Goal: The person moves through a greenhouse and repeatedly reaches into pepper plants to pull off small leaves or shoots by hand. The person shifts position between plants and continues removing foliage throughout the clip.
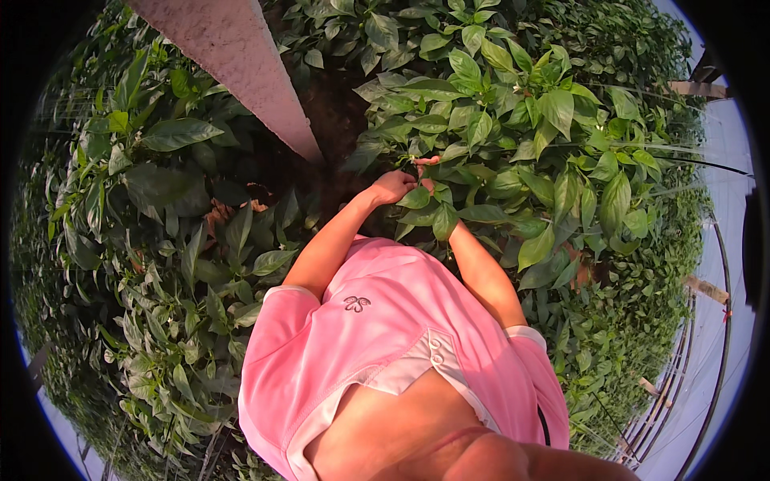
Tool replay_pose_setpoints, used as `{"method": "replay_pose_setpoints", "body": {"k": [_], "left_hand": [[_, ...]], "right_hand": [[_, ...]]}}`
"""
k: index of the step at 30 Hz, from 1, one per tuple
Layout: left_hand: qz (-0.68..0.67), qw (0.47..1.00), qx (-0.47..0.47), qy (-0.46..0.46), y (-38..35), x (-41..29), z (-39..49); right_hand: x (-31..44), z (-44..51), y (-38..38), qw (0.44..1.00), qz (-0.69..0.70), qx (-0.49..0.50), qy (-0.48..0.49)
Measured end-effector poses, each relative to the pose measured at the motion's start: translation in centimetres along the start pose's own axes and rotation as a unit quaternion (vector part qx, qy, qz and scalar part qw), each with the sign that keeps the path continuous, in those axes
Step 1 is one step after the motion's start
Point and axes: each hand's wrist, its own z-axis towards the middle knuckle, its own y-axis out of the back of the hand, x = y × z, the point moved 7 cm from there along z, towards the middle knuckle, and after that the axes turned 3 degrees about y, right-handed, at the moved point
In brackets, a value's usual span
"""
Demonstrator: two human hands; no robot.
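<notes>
Among leafy green plants that look like pepper plants (481, 138), both hands meet at the near left edge of a bushy row. My left hand (394, 186) is curled, with its fingertips closed at a thin green stem (420, 179). Close by on the right, my right hand (427, 174) is partly hidden behind leaves; a bent finger shows above them, beside a small pale flower or bud. Leaves cover the right wrist and most of the palm, so its hold cannot be made out.
A rough, pale concrete-like post (240, 66) slants down from the top left to dark soil (334, 114) between rows. Dense plants (174, 240) stand on the left. Thin strings cross the foliage at right, beside dark pipes (725, 288) and pale sheeting (731, 168).
</notes>
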Motion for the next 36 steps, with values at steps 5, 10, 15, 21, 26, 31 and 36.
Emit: {"method": "replay_pose_setpoints", "body": {"k": [5,10,15,21,26,31,36], "left_hand": [[-0.018,0.973,-0.23,-0.011,4.3,-3.2,-0.4],[-0.319,0.942,-0.074,-0.07,3.1,-5.1,3.2],[-0.402,0.907,0.01,-0.124,1.8,-6.2,4.0],[-0.378,0.923,0.027,-0.073,0.5,-6.6,4.5],[-0.048,0.984,0.011,-0.171,1.0,-8.7,2.9],[0.11,0.982,0.01,-0.153,5.4,-9.5,3.4],[0.163,0.984,-0.034,-0.062,5.5,-10.9,5.7]], "right_hand": [[-3.4,1.4,2.0,0.998,0.033,0.016,-0.055],[-1.9,2.3,3.8,0.975,0.202,-0.086,-0.023],[1.3,2.4,4.4,0.907,0.421,0.011,-0.019],[-0.3,0.4,5.6,0.863,0.439,-0.129,-0.213],[0.8,-0.6,6.9,0.973,0.186,-0.051,-0.129],[-1.7,-0.3,9.1,0.971,0.166,-0.086,-0.147],[-1.4,1.3,8.3,0.972,0.162,-0.051,-0.162]]}}
